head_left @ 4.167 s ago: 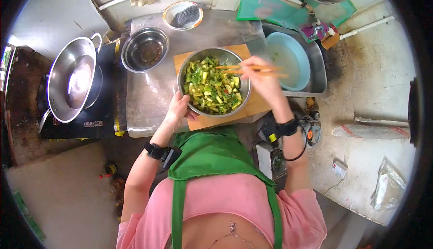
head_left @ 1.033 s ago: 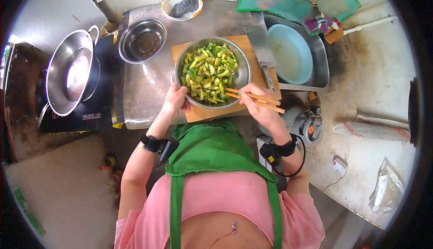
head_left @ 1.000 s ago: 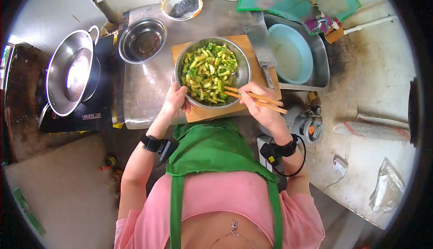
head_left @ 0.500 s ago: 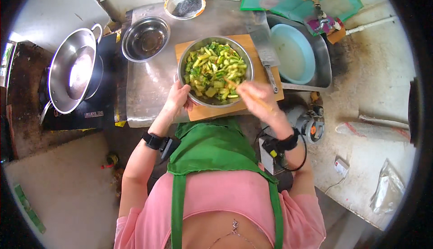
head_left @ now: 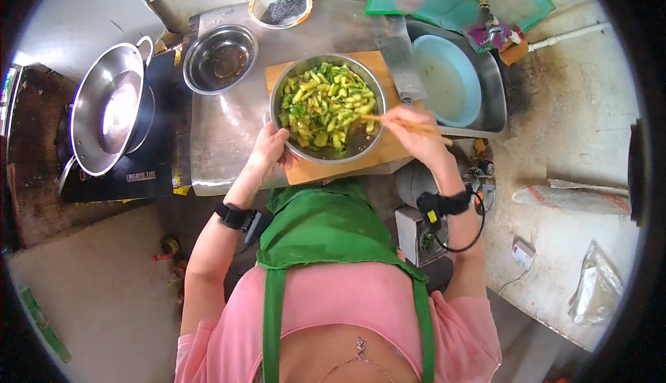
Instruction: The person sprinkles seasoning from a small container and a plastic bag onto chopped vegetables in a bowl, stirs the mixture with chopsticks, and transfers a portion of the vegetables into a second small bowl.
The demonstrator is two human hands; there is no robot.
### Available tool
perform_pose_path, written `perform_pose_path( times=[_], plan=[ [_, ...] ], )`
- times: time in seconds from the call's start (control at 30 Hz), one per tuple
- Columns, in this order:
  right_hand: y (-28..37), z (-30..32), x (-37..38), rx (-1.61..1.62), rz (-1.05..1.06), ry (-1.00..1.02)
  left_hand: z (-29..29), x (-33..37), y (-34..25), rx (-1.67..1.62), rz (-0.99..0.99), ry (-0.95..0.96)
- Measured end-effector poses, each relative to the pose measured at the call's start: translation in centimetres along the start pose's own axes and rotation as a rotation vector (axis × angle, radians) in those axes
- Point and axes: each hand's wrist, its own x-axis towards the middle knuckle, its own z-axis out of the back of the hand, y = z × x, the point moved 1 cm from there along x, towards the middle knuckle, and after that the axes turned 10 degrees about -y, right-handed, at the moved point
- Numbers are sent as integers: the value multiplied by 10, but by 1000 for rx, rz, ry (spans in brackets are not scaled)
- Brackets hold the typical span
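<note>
A steel mixing bowl (head_left: 277, 97) full of cut green vegetables (head_left: 326, 102) rests on a wooden cutting board (head_left: 305, 172). My left hand (head_left: 272, 146) grips the bowl's near left rim, thumb on top and fingers underneath. In my right hand (head_left: 414, 132) is a pair of chopsticks (head_left: 427, 128), their tips reaching over the right side of the bowl into the vegetables. Some motion blurs the chopsticks. Behind the right hand lies a cleaver (head_left: 399, 64) at the board's right edge, its handle now mostly hidden.
An empty steel basin (head_left: 198, 64) and a white bowl with a dark scouring pad (head_left: 283, 10) stand farther back. On the left, a steel wok (head_left: 87, 119) sits on a black cooktop (head_left: 158, 154). A sink (head_left: 494, 84) at right holds a light-blue basin (head_left: 472, 81) under a tap (head_left: 494, 34).
My right hand has swung right with the chopsticks, whose tips moved toward the bowl's right side. The vegetables have shifted, baring some of the bowl's lower right. My left hand keeps its grip.
</note>
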Motion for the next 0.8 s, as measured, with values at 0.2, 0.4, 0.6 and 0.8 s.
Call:
perform_pose_path(
  times=[0.2, 0.4, 0.6, 0.8],
  plan=[
    [42, 1, 20, 103, 9, -56, 5, 0, 2, 6, 33, 12],
    [60, -74, 18, 314, 138, -54, -1, -5, -2, -51, 67, -48],
    [25, -62, -3, 257, 36, -28, 1, -2, 1, -94, 39, 3],
    [52, 1, 4, 200, -81, 93, 4, -1, 3, -99, 21, -1]
  ],
)
